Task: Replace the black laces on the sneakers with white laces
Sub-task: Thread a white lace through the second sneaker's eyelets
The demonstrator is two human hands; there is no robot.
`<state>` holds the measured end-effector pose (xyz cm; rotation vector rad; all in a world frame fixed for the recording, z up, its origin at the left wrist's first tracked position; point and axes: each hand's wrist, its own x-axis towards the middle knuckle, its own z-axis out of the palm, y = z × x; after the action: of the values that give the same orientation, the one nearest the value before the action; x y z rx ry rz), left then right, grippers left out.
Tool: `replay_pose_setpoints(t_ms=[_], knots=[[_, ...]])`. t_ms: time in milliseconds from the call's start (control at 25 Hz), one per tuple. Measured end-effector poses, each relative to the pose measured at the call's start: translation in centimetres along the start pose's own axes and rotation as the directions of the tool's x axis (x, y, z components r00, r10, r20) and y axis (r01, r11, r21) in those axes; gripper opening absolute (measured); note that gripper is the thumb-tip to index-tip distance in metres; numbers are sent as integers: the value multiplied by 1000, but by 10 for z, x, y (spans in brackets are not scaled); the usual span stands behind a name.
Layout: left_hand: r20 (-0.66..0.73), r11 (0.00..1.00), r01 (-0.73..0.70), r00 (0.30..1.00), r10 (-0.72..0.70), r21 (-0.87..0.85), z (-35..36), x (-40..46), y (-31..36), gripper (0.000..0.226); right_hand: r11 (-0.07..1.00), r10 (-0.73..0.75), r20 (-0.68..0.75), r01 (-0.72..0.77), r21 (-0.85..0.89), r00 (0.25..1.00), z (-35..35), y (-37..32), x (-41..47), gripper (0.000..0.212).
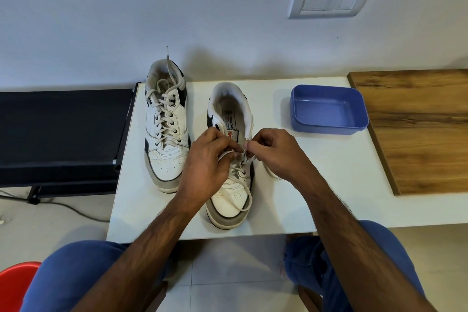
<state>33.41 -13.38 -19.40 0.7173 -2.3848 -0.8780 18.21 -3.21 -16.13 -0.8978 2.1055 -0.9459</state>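
Observation:
Two white sneakers stand on a white table [304, 195], toes toward me. The left sneaker [166, 159] is fully laced with a white lace [164, 111], one end sticking up past its collar. The right sneaker [228, 200] has a white lace [240, 180] through only its lower eyelets, a loop lying over the toe. My left hand [205, 162] and my right hand [276, 152] both pinch that lace above the middle eyelets, fingertips almost meeting. No black lace is in sight.
An empty blue plastic tub [329, 109] stands at the back right of the table. A wooden board [417, 129] lies at the right edge. A black bench [60, 132] adjoins the table on the left. A red stool [15, 284] is by my left knee.

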Motion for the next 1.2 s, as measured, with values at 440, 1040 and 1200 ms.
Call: replay_pose_setpoints(t_ms=[440,1040,1200], knots=[[-43,998,-59,997,58,-6,-6,2,-5,17,994,-112,134,112,12,985,-15,3,-4,12],[82,986,-113,991,103,123,-17,3,5,33,963,21,-132,15,268,991,-53,11,-7,9],[104,985,-114,989,102,126,-20,3,3,31,589,84,-85,19,808,993,-46,-4,-9,17]])
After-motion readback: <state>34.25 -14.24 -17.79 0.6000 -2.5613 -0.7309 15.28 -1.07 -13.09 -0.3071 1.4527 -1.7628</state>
